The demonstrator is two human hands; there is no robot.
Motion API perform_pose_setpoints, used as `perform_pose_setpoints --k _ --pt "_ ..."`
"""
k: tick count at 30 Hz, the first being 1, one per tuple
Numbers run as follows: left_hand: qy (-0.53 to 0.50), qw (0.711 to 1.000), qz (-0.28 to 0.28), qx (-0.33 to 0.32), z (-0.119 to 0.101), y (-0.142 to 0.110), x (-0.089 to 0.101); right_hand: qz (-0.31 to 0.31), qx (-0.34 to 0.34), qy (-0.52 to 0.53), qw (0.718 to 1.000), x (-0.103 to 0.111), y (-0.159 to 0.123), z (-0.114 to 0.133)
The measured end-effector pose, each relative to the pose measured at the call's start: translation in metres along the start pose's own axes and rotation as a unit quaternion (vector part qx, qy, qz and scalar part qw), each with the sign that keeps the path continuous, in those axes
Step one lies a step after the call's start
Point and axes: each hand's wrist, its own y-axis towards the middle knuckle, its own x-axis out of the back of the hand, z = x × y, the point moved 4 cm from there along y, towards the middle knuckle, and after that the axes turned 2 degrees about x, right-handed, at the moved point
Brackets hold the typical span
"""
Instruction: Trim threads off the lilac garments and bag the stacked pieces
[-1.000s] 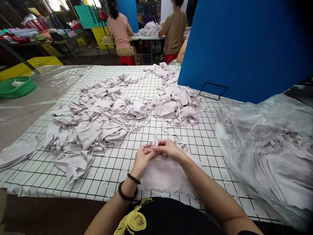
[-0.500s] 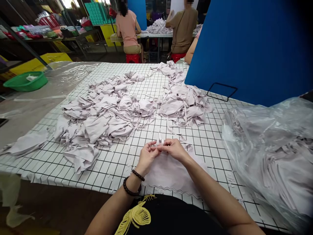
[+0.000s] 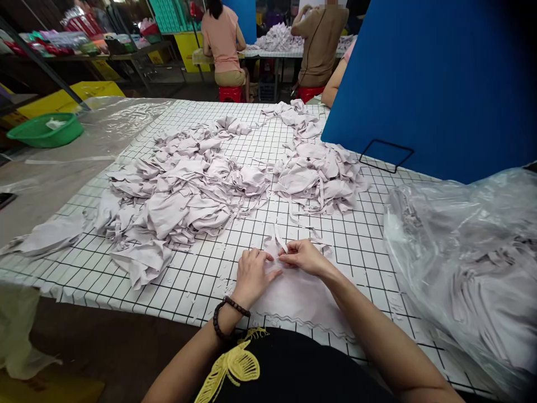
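Well to the near left of the blue board (image 3: 419,84), the left hand (image 3: 254,275) has let go of the strap (image 3: 281,240), its fingers loosely spread at the pale garment (image 3: 302,296), which lies nearer the wearer than the board; rightward, closer to the board, the right hand (image 3: 304,257) still pinches the strap, now alone.

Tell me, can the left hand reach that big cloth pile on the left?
Probably yes: the left hand is near the big cloth pile, and nothing tall stands between them on the checked tablecloth.
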Motion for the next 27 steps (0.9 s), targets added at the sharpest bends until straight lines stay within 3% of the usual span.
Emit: perform_pose_setpoints --k 3,8,12,21,27 --pt "0.090 0.996 0.022 -0.010 0.002 -0.003 -0.006 -0.003 -0.003 -0.041 0.999 -0.004 -0.002 -0.008" --pt "0.094 0.995 0.045 -0.007 0.009 0.000 -0.013 -0.043 0.046 -0.130 0.990 -0.006 -0.002 -0.012" --pt "0.094 0.995 0.045 -0.005 0.012 0.001 -0.014 -0.040 0.057 -0.162 0.984 -0.008 -0.004 -0.009" --pt "0.096 0.994 0.058 0.003 0.013 0.000 -0.014 -0.003 0.086 -0.240 0.967 -0.015 -0.010 0.006" --pt "0.101 0.993 0.062 0.011 0.013 0.000 -0.013 0.056 0.142 -0.345 0.926 -0.017 -0.010 0.018"
